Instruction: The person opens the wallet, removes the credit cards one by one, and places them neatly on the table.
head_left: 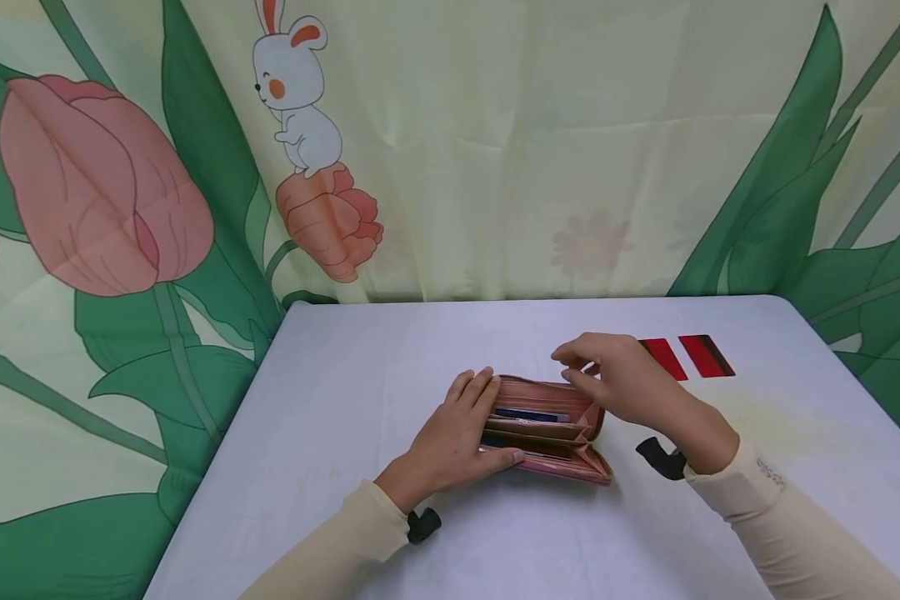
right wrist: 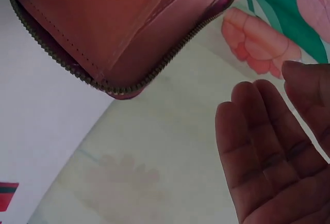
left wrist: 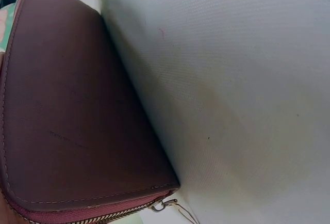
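A pink zip-around wallet stands spread on the white table, its pleated inner pockets facing up. My left hand holds its left end, fingers along the far side and thumb over the near edge. Dark blue cards peek out of the inner slots. In the left wrist view the wallet's smooth outer cover and a metal zip pull show. My right hand hovers by the wallet's far right corner, fingers loosely bent and holding nothing. The right wrist view shows its fingers apart from the wallet's zipped edge.
Two red cards with dark stripes, one partly behind my right hand and another farther right, lie on the white table. A curtain printed with tulips and a rabbit hangs behind the table. Each wrist carries a small black camera.
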Action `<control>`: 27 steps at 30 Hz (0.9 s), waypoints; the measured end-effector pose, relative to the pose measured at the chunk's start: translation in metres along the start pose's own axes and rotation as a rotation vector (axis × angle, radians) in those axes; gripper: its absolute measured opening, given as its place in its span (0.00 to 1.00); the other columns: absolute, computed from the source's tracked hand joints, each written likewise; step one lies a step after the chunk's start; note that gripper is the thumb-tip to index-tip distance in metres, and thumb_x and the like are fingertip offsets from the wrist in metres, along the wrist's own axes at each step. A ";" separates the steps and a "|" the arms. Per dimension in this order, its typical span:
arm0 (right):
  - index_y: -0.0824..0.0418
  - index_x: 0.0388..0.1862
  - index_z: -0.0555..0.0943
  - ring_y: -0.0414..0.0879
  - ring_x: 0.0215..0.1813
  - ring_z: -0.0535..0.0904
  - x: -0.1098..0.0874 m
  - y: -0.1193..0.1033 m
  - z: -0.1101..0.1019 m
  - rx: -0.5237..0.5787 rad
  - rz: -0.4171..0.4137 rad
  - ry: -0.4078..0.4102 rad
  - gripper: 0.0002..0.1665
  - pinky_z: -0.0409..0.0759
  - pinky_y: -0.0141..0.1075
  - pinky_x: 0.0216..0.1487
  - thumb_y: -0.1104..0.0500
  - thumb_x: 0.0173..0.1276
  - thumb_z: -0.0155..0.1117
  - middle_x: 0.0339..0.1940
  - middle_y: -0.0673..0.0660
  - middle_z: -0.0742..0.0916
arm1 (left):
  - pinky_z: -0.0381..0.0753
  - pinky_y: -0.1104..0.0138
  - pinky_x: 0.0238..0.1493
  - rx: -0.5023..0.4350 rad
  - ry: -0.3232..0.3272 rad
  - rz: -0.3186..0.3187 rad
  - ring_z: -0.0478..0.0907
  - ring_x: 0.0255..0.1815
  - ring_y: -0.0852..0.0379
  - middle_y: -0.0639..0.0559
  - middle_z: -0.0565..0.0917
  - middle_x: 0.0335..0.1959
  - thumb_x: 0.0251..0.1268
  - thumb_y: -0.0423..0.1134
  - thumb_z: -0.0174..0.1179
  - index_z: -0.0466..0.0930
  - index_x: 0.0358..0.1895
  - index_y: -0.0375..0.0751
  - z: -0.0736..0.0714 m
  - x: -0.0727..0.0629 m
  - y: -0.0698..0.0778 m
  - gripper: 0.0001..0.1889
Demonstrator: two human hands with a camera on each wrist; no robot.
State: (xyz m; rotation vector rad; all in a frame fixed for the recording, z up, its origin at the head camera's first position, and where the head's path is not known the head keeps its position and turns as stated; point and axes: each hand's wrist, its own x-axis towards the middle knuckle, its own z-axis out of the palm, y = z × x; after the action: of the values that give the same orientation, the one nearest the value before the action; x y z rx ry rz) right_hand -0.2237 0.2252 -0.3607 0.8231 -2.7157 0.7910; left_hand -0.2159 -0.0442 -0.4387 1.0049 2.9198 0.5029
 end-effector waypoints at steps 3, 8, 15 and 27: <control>0.60 0.46 0.90 0.42 0.37 0.86 0.000 -0.001 0.007 0.043 0.047 -0.099 0.12 0.88 0.41 0.38 0.71 0.66 0.71 0.39 0.51 0.91 | 0.63 0.53 0.78 -0.002 0.002 0.005 0.49 0.85 0.43 0.45 0.53 0.86 0.68 0.72 0.57 0.51 0.85 0.40 0.000 0.000 0.000 0.54; 0.62 0.45 0.90 0.37 0.26 0.77 0.001 -0.001 0.018 0.125 0.104 -0.252 0.12 0.81 0.29 0.24 0.72 0.68 0.67 0.33 0.50 0.88 | 0.62 0.54 0.79 0.001 -0.001 0.011 0.49 0.85 0.42 0.45 0.52 0.86 0.68 0.72 0.57 0.51 0.85 0.39 -0.001 -0.001 0.000 0.54; 0.60 0.39 0.90 0.37 0.26 0.75 0.002 0.001 0.030 0.055 0.116 -0.296 0.10 0.78 0.31 0.24 0.73 0.67 0.67 0.27 0.47 0.85 | 0.63 0.54 0.79 0.011 -0.007 0.020 0.48 0.85 0.43 0.45 0.52 0.86 0.68 0.74 0.56 0.50 0.85 0.39 0.000 -0.001 0.000 0.55; 0.57 0.32 0.89 0.41 0.28 0.74 0.007 -0.005 0.043 -0.168 0.132 -0.370 0.05 0.78 0.33 0.31 0.66 0.65 0.75 0.25 0.46 0.83 | 0.64 0.53 0.78 0.028 -0.011 0.017 0.48 0.85 0.43 0.45 0.50 0.86 0.67 0.74 0.57 0.50 0.85 0.40 -0.001 -0.001 0.000 0.55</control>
State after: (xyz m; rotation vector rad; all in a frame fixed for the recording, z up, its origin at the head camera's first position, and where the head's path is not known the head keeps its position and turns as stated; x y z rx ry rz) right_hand -0.2287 0.1950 -0.3927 0.8294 -3.1364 0.4605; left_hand -0.2149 -0.0450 -0.4378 1.0332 2.9187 0.4567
